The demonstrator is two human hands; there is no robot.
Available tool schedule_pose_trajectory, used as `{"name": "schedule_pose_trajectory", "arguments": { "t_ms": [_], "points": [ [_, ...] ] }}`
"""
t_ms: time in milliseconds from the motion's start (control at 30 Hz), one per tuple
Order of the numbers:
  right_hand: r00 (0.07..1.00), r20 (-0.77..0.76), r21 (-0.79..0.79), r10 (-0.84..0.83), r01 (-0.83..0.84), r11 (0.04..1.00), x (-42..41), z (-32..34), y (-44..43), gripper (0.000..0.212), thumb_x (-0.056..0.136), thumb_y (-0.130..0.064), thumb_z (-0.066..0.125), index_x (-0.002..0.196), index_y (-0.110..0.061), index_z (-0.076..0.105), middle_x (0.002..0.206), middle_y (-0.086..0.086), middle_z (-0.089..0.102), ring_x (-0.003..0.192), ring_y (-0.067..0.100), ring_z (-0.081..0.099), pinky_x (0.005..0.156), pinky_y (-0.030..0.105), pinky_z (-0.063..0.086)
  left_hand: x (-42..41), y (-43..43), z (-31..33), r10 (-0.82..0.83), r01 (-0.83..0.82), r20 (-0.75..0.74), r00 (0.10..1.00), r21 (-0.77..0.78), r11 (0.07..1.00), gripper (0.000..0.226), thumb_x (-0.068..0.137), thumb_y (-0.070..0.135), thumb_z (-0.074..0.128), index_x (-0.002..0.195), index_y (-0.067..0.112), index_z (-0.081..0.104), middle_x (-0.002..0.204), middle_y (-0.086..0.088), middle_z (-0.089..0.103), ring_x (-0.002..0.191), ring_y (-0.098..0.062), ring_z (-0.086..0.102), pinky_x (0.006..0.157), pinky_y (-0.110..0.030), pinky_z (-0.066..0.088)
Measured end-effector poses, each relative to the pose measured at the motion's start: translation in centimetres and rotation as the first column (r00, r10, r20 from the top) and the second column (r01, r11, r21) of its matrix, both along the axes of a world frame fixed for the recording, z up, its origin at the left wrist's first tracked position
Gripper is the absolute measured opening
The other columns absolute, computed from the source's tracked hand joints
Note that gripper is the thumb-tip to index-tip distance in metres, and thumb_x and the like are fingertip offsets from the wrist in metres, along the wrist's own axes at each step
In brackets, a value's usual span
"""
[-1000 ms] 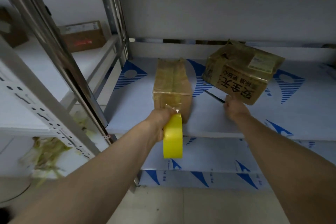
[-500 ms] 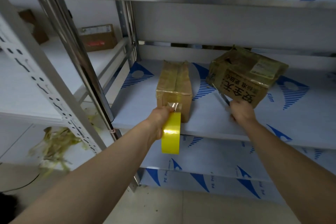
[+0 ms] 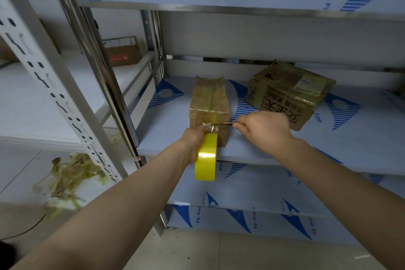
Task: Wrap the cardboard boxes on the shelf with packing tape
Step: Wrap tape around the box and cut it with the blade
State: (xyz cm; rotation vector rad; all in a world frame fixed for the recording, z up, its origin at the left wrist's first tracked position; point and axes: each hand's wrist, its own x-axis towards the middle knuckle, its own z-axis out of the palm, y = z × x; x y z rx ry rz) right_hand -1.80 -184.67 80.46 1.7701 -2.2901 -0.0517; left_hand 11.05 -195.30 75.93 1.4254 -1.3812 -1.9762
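The narrow cardboard box sits near the front edge of the middle shelf, long side pointing away from the person, already glossy with clear tape over its top and near end. It looks light and fairly stiff, though the wrapped skin is probably slick, so pressing down on the top or pinching the corners seems a better hold than grabbing the taped sides.

A short stretch of tape runs from the box's near face to the yellow tape roll, which hangs just below the shelf edge. The left hand is closed around the roll's upper part, thumb side up by the loose strip. That strip is thin, floppy and sticky, so it likely needs tension or it'll fold on itself.

The right hand is curled shut around a thin metal blade, tip at the tape strip; looks like the cut is the step in hand.

The 2nd box, bigger with printed characters and a label, sits just right and behind, angled, also tape-covered. A 3rd box sits on the neighbouring rack, and tape scraps lie lower left.
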Motion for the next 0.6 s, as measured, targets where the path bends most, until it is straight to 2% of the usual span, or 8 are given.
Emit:
{"name": "schedule_pose_trajectory", "arguments": {
  "t_ms": [133, 200, 333, 400, 467, 500, 533, 600],
  "points": [
    [0.992, -0.122, 0.053, -0.015, 0.022, 0.998, 0.3, 0.0, -1.1, 0.033, 0.104, -0.033, 0.03, 0.1, -0.02, 0.06, 0.067, -0.005, 0.036, 0.073, 0.016, 0.045, 0.047, 0.025, 0.014, -0.1, -0.1, -0.1, 0.007, -0.007, -0.001, 1.0, -0.007, 1.0, 0.015, 0.094, 0.022, 0.056, 0.099, 0.008, 0.054, 0.079, -0.013, 0.059, 0.063, -0.025, 0.057, 0.061, -0.033, 0.05],
    [0.988, -0.156, 0.074, -0.018, 0.03, 0.997, 0.4, -0.6, -1.7, 0.022, 0.102, -0.025, 0.039, 0.099, -0.02, 0.06, 0.063, -0.007, 0.027, 0.071, 0.016, 0.042, 0.046, 0.024, 0.014, -0.1, -0.1, -0.1, 0.01, -0.01, 0.002, 1.0, -0.008, 1.0, 0.013, 0.092, 0.02, 0.059, 0.094, 0.007, 0.055, 0.077, -0.012, 0.058, 0.062, -0.025, 0.057, 0.061, -0.033, 0.05],
    [0.98, -0.197, 0.121, -0.04, 0.065, 0.99, 0.2, -1.2, -2.3, 0.011, 0.096, -0.014, 0.051, 0.098, -0.018, 0.061, 0.061, -0.005, 0.026, 0.067, 0.018, 0.043, 0.045, 0.024, 0.015, -0.4, -0.4, -0.1, 0.017, -0.017, 0.004, 1.0, -0.021, 1.0, 0.009, 0.093, 0.017, 0.055, 0.091, 0.008, 0.053, 0.075, -0.012, 0.057, 0.061, -0.024, 0.056, 0.058, -0.032, 0.049],
    [0.978, -0.206, 0.169, -0.033, 0.069, 0.983, 0.1, -1.1, -2.4, 0.007, 0.085, -0.013, 0.064, 0.081, -0.018, 0.06, 0.058, -0.005, 0.023, 0.063, 0.018, 0.043, 0.044, 0.022, 0.013, -0.4, -0.4, 0.0, 0.027, -0.027, -0.003, 1.0, -0.029, 0.999, 0.01, 0.096, 0.018, 0.052, 0.092, 0.008, 0.052, 0.075, -0.012, 0.057, 0.061, -0.025, 0.056, 0.058, -0.032, 0.05],
    [0.958, -0.286, 0.179, 0.0, 0.053, 0.982, -0.2, -1.6, -2.0, 0.023, 0.068, -0.015, 0.077, 0.062, -0.016, 0.055, 0.054, -0.005, 0.018, 0.055, 0.018, 0.048, 0.045, 0.018, 0.008, -0.5, -0.5, 0.0, 0.021, -0.021, -0.001, 1.0, -0.026, 0.999, 0.011, 0.097, 0.018, 0.05, 0.097, 0.007, 0.052, 0.076, -0.013, 0.059, 0.063, -0.026, 0.058, 0.06, -0.034, 0.051],
    [0.964, -0.265, 0.211, 0.002, 0.055, 0.976, -1.0, -2.8, -1.6, 0.013, 0.075, -0.017, 0.073, 0.069, -0.016, 0.061, 0.055, -0.006, 0.024, 0.062, 0.018, 0.055, 0.045, 0.019, 0.01, -0.5, -0.5, -0.1, 0.015, -0.015, 0.002, 1.0, -0.023, 1.0, 0.011, 0.097, 0.018, 0.049, 0.096, 0.007, 0.052, 0.076, -0.013, 0.059, 0.063, -0.026, 0.058, 0.06, -0.034, 0.051],
    [0.985, -0.171, 0.209, -0.001, 0.037, 0.977, -1.8, -3.9, -0.9, 0.006, 0.087, -0.02, 0.062, 0.084, -0.018, 0.066, 0.061, -0.005, 0.037, 0.074, 0.018, 0.06, 0.046, 0.021, 0.016, -0.5, -0.6, -0.1, 0.008, -0.008, 0.009, 1.0, -0.021, 1.0, 0.012, 0.098, 0.018, 0.048, 0.093, 0.008, 0.051, 0.076, -0.013, 0.059, 0.062, -0.026, 0.058, 0.059, -0.034, 0.051],
    [0.985, 0.087, 0.213, -0.152, 0.131, 0.968, -3.7, -5.2, 0.6, 0.026, 0.098, -0.031, 0.044, 0.098, -0.021, 0.067, 0.082, -0.002, 0.059, 0.087, 0.019, 0.06, 0.052, 0.024, 0.029, -0.5, -0.9, -0.1, 0.0, 0.001, 0.025, 1.0, -0.016, 1.0, 0.017, 0.098, 0.021, 0.047, 0.085, 0.011, 0.049, 0.077, -0.013, 0.058, 0.063, -0.025, 0.058, 0.058, -0.033, 0.05]
  ]
}}
